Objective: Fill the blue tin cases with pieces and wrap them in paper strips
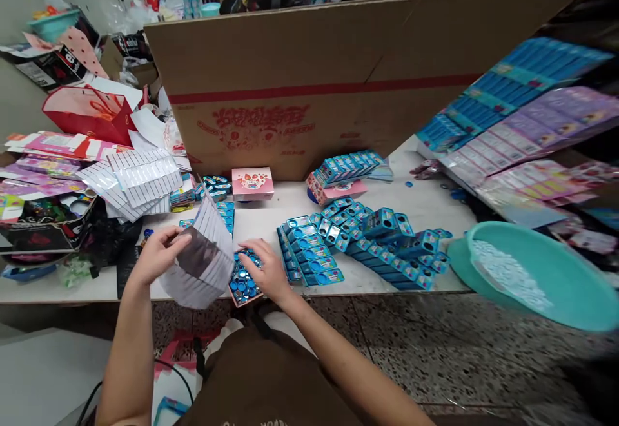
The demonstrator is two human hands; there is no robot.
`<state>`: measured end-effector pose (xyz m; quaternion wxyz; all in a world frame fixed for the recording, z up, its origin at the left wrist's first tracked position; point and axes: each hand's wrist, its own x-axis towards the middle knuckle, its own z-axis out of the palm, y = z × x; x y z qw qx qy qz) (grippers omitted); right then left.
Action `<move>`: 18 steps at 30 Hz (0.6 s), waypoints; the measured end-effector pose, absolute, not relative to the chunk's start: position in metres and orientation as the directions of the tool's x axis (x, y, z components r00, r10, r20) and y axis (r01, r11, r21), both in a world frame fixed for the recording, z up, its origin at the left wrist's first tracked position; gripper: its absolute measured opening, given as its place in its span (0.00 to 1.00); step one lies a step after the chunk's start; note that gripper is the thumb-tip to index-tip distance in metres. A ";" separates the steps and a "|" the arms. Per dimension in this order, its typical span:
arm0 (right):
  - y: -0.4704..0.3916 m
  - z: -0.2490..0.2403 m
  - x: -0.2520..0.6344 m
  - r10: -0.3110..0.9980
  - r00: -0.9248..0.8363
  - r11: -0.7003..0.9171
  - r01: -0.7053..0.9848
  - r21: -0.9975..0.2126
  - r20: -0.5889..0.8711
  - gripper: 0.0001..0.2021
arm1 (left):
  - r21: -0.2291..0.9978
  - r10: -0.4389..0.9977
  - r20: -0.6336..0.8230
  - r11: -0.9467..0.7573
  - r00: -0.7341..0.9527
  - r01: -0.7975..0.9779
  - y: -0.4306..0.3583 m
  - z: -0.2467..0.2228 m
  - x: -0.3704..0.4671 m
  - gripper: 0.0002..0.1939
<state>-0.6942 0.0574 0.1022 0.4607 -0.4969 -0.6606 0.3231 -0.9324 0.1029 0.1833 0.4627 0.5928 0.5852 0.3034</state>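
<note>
My left hand [162, 253] pinches the upper left edge of a grey-white sheaf of strips [207, 261], which hangs tilted over the table's front edge. Just right of the sheaf, my right hand [265, 268] lies over a small box of blue round caps [243, 283], its fingers bent toward the caps; whether they hold one is hidden. Flat blue cards [309, 249] stand in a fanned row beside my right hand. Behind the sheaf, more blue cards [226, 214] lie partly covered.
A pink box [252, 184] sits before a large upright cardboard sheet [300, 91]. Blue packages [387, 245] are heaped right of centre. A teal basin [570, 284] with white pieces stands at the right edge. White strips [145, 178] and bags crowd the left.
</note>
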 end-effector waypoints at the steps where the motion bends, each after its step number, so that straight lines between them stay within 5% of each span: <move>1: 0.060 0.121 -0.697 0.918 -0.071 0.387 0.378 -0.841 0.390 0.14 | 0.923 0.985 -0.126 0.072 0.121 0.379 0.092 0.191 -0.922 0.15; 5: 0.070 0.175 -0.702 0.751 -0.239 0.652 0.411 -0.637 0.615 0.26 | 0.958 0.987 -0.008 -0.039 0.162 0.285 0.058 0.199 -0.887 0.10; 7: 0.073 0.186 -0.699 0.718 -0.354 0.696 0.388 -0.605 0.599 0.22 | 0.955 0.986 0.063 -0.104 0.152 0.276 0.048 0.196 -0.876 0.09; 10: 0.071 0.188 -0.692 0.730 -0.464 0.666 0.319 -0.674 0.502 0.10 | 0.862 0.951 0.309 -0.274 -0.013 0.426 0.040 0.194 -0.869 0.07; 13: 0.064 0.187 -0.687 0.800 -0.478 0.512 0.230 -0.828 0.362 0.08 | 0.693 0.843 0.534 -0.391 -0.067 0.606 0.036 0.197 -0.869 0.04; 18: 0.053 0.189 -0.687 0.892 -0.410 0.290 0.199 -0.936 0.189 0.10 | 0.790 0.906 0.412 -0.408 0.097 0.457 0.035 0.196 -0.871 0.04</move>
